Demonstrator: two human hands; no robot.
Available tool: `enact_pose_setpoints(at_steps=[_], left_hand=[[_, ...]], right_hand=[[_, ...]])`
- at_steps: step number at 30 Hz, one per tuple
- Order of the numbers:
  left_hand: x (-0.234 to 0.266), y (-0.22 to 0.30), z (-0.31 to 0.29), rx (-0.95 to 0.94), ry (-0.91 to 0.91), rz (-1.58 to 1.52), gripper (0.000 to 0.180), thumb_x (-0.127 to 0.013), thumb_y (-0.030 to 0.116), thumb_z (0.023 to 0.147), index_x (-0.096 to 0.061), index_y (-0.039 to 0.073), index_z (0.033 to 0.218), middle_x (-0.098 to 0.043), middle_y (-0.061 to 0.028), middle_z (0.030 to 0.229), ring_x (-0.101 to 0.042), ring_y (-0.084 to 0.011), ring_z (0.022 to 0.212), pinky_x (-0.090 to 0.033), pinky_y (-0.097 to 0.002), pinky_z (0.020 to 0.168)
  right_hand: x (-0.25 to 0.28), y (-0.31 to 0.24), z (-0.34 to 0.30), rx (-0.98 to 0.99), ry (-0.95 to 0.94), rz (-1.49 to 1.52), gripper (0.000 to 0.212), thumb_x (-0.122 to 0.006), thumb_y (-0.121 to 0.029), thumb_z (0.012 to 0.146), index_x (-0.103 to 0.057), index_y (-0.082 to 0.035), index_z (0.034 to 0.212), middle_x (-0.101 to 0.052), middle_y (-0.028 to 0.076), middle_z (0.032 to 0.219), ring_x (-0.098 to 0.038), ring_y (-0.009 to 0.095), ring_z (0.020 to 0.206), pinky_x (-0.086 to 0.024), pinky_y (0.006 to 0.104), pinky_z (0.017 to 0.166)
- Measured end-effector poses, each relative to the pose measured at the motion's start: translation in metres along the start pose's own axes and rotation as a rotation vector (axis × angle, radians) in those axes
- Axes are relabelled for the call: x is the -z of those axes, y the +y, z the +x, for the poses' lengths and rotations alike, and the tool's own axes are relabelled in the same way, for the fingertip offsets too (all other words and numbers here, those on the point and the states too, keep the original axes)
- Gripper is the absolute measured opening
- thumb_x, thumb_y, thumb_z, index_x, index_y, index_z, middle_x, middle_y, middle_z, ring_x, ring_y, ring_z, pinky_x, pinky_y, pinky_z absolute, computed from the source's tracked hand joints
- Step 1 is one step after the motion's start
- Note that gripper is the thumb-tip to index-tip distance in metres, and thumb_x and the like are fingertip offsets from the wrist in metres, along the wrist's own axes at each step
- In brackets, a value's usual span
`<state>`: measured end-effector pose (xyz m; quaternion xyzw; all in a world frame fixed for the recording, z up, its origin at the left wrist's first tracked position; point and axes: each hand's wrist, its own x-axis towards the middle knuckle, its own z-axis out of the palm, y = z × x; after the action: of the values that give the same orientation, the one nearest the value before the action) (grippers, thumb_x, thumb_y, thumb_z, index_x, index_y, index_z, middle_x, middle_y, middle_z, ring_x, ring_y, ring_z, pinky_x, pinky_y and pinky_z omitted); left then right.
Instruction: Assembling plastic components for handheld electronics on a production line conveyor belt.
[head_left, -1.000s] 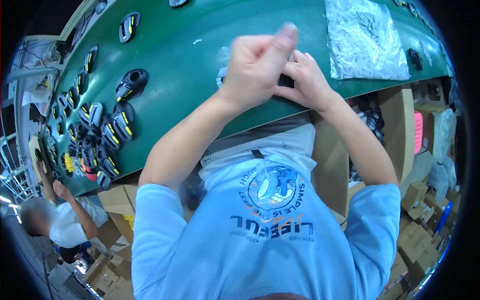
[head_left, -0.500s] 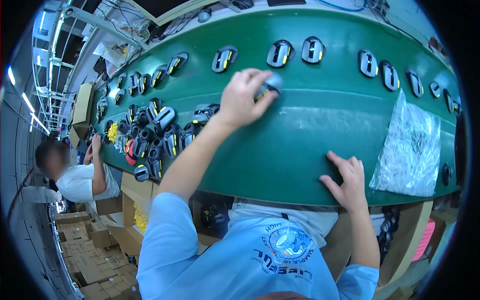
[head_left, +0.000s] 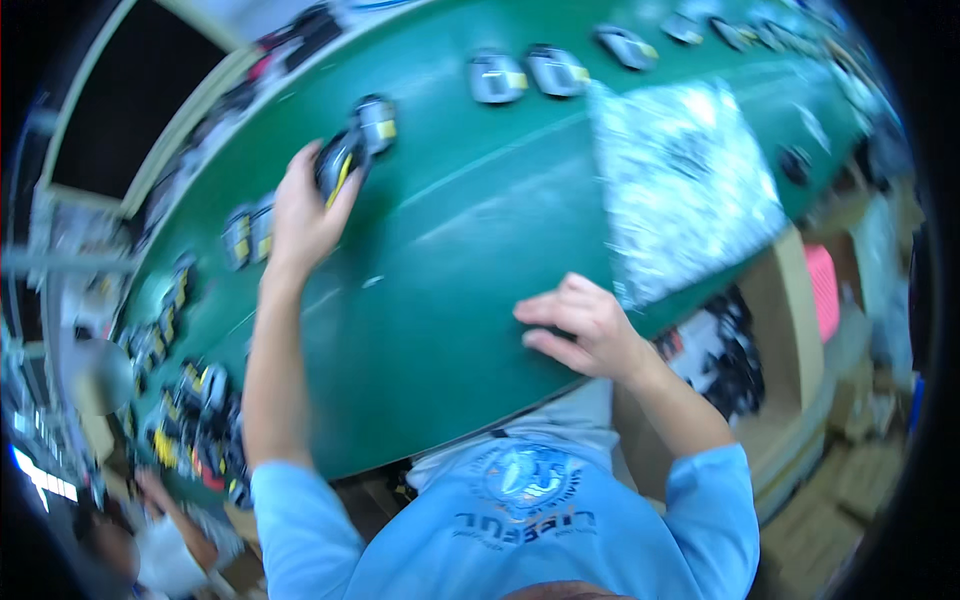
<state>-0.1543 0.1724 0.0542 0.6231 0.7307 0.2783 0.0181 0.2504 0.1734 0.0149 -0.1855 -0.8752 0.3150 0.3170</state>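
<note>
Our left hand grips a rounded black-and-yellow piece toward the far edge of the green table; our right hand, empty, half-open, is by the front edge. Open room between; crinkled plastic bag at right.

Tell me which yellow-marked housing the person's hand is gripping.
The black-and-yellow housing in the left hand; its neighbours lie unheld on the green table.

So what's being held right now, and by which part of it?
The left grip holds a dark, yellow-striped device by its sides; exact contact is blurred. The right grip holds nothing.
</note>
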Motion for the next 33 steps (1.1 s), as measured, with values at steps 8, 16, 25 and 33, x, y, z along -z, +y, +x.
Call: enact_pose_setpoints(at_steps=[8,16,25,33], left_hand=[[-0.015,0.090,-0.164,-0.439,-0.289,-0.106,0.073,-0.086,0.017,0.074,-0.062,0.002,0.141,-0.068,-0.0180,0.136,-0.063,-0.0412,0.118,-0.047,-0.0554,0.109],[-0.037,0.098,-0.193,-0.342,-0.164,-0.086,0.074,-0.087,0.022,0.075,-0.063,0.008,0.144,-0.065,-0.0116,0.141,-0.056,-0.0425,0.127,-0.044,-0.0565,0.116],[-0.035,0.089,-0.198,-0.380,-0.142,-0.110,0.078,-0.087,0.022,0.078,-0.058,0.000,0.147,-0.067,-0.0202,0.138,-0.064,-0.0431,0.121,-0.046,-0.0563,0.115],[-0.043,0.088,-0.188,-0.438,-0.030,-0.193,0.088,-0.094,0.024,0.081,-0.050,0.003,0.155,-0.068,-0.0214,0.138,-0.066,-0.0418,0.121,-0.045,-0.0593,0.114]], right_hand=[[0.143,0.129,0.006,-0.308,0.462,-0.588,0.024,-0.081,-0.025,0.095,-0.083,-0.010,0.114,-0.080,0.011,0.093,-0.074,0.035,0.097,-0.057,0.0434,0.085],[0.142,0.144,0.020,-0.398,0.085,-0.496,0.015,-0.076,-0.014,0.095,-0.076,-0.003,0.105,-0.077,0.016,0.094,-0.075,0.034,0.091,-0.058,0.0445,0.085],[0.125,0.046,0.010,-0.355,0.452,-0.386,0.013,-0.072,-0.014,0.103,-0.074,-0.002,0.104,-0.076,0.012,0.090,-0.068,0.027,0.076,-0.051,0.0383,0.069],[-0.020,-0.019,0.030,0.091,-0.027,-0.214,0.010,-0.082,-0.013,0.090,-0.075,-0.009,0.097,-0.073,0.005,0.090,-0.068,0.027,0.084,-0.058,0.0409,0.073]])
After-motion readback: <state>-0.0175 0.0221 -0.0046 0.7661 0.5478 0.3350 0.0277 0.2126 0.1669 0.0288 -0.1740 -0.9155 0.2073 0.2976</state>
